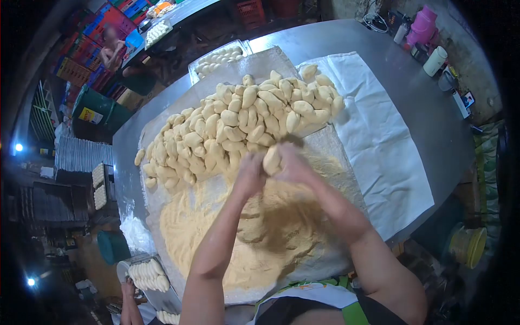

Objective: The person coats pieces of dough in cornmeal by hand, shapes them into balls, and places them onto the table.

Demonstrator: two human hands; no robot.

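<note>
Between my two hands, in front of the big heap of crumb-coated dough pieces (pixel 233 119), is one pale dough piece (pixel 272 161). My left hand (pixel 251 172) presses against its left side, fingers curled. My right hand (pixel 292 165) wraps round its right side, blurred by motion. Both hands are just above the near edge of the heap. Below them, yellow crumbs (pixel 216 238) are spread over a pale cloth on the metal table (pixel 439 130).
A white cloth (pixel 379 146) lies to the right. Behind the heap is a tray of dough (pixel 219 59). Bottles and a pink container (pixel 422 26) stand at the far right edge. Another person's hand (pixel 128 288) touches a dough tray (pixel 149 276) at lower left; a person sits at upper left.
</note>
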